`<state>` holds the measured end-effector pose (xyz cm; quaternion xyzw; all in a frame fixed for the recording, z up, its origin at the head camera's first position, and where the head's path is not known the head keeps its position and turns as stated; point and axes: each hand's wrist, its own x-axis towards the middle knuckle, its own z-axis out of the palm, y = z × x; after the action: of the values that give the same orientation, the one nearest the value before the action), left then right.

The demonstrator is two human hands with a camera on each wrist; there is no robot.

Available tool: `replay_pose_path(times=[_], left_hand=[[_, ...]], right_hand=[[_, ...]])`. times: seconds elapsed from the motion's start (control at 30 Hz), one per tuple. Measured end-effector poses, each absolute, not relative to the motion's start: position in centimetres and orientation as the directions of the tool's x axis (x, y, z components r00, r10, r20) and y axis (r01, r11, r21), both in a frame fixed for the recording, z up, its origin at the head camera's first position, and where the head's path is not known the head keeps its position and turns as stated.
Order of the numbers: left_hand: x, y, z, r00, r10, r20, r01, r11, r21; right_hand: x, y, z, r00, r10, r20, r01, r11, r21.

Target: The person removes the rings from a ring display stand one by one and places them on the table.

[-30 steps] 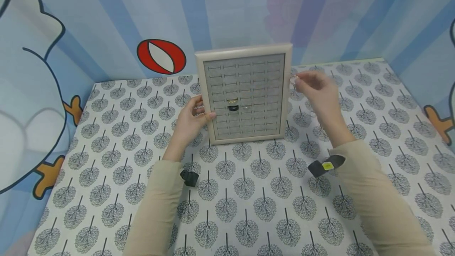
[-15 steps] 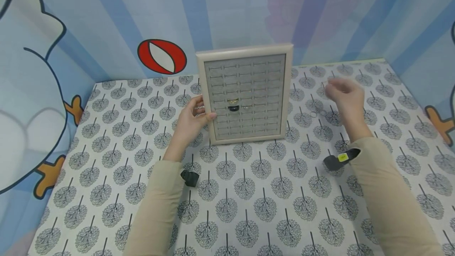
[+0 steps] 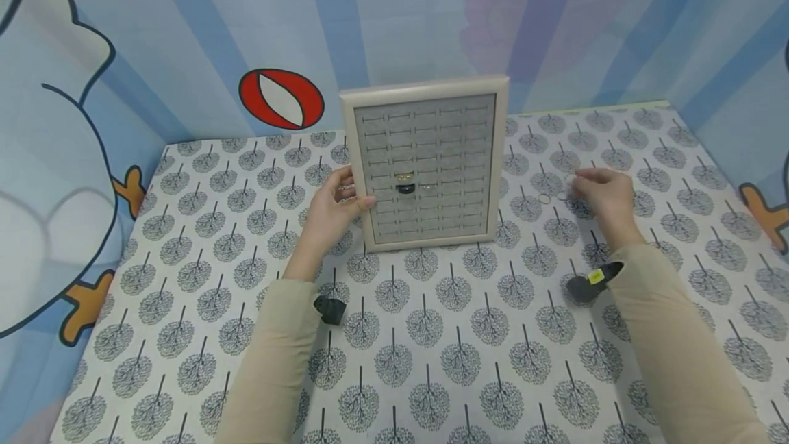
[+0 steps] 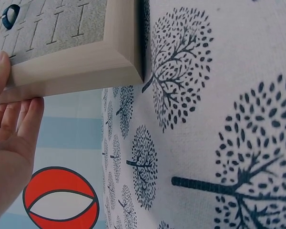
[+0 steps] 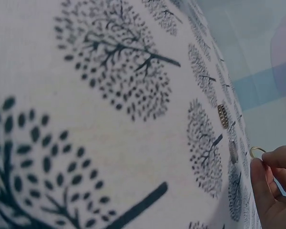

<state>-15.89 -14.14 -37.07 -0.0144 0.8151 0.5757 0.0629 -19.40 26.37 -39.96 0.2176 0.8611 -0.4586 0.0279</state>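
Note:
A ring display board (image 3: 456,163) with a pale frame stands upright on the patterned cloth. My left hand (image 3: 331,204) grips its left edge, thumb in front and fingers behind. A gold ring (image 3: 403,175), a dark ring (image 3: 405,189) and a small silvery ring (image 3: 427,186) sit in the board's slots. To the right, my right hand (image 3: 607,196) pinches a thin gold ring (image 5: 257,149) between thumb and finger, low over the cloth. Beside it on the cloth lie a studded gold ring (image 5: 222,116) and a silvery ring (image 5: 233,150).
A white cloth (image 3: 431,334) printed with dark trees covers the table. Behind it hangs a striped blue backdrop (image 3: 407,12) with cartoon figures. The two loose rings lie between the board and my right hand.
From beside the board's right edge, my right hand has moved right and then down, near the loose rings. My left hand and the board have stayed in place.

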Motion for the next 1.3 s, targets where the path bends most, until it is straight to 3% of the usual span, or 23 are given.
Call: replay_pose_path(times=[0.4,0.87,1.13,1.3], left_hand=[[-16.0,-14.2,-37.2,-0.992,0.045,-0.115,-0.093,0.345,0.934],[-15.8,-14.2,-37.1,-0.991,0.047,-0.122,-0.099,0.343,0.934],[-15.9,-14.1,-37.1,-0.991,0.044,-0.125,-0.102,0.348,0.932],[-15.8,-14.1,-37.0,-0.992,0.043,-0.120,-0.098,0.345,0.933]], right_hand=[[-19.5,26.2,-41.2,-0.895,0.402,-0.193,0.406,0.557,-0.724],[-19.4,26.7,-40.9,-0.895,0.405,-0.185,0.400,0.548,-0.735],[-23.0,28.6,-45.6,-0.928,0.369,-0.057,0.288,0.611,-0.738],[-20.6,23.9,-39.5,-0.957,0.288,-0.035,0.192,0.540,-0.819]])
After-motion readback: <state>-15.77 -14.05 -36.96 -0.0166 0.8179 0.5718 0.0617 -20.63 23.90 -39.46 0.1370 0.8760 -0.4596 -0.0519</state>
